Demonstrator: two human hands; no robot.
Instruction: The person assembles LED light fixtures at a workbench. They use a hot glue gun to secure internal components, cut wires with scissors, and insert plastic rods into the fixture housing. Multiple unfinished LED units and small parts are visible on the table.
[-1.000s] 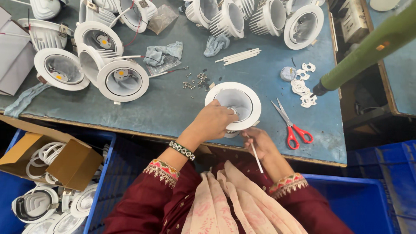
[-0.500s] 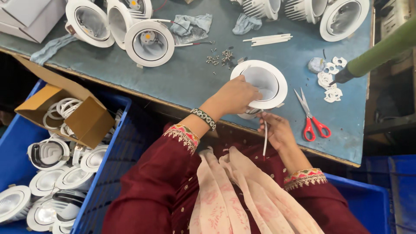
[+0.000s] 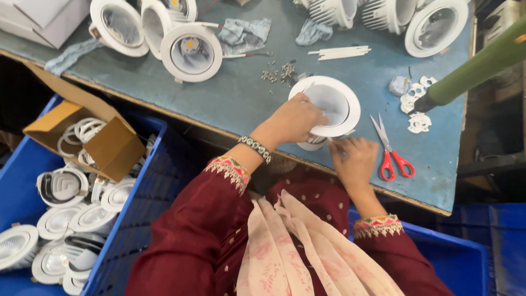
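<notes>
A white round downlight housing (image 3: 350,104) stands at the near edge of the blue-grey table (image 3: 230,104). My left hand (image 3: 293,118) grips its rim and side from the left, a beaded bracelet on the wrist. My right hand (image 3: 356,161) rests just below it, fingers together and touching the housing's lower edge. The thin white strip that hand held earlier is hidden now. Red-handled scissors (image 3: 390,151) lie right of my right hand.
More white downlights (image 3: 192,52) stand at the back left, and others along the far edge. A bundle of white strips (image 3: 339,52), small screws (image 3: 282,72) and small white parts (image 3: 416,104) lie nearby. A green pole (image 3: 476,68) crosses the right. Below left, a blue crate (image 3: 148,181) holds finished lights and a cardboard box (image 3: 109,145).
My right hand rose from below the table edge to the housing's underside, and the white strip went out of sight. The view shifted left and down.
</notes>
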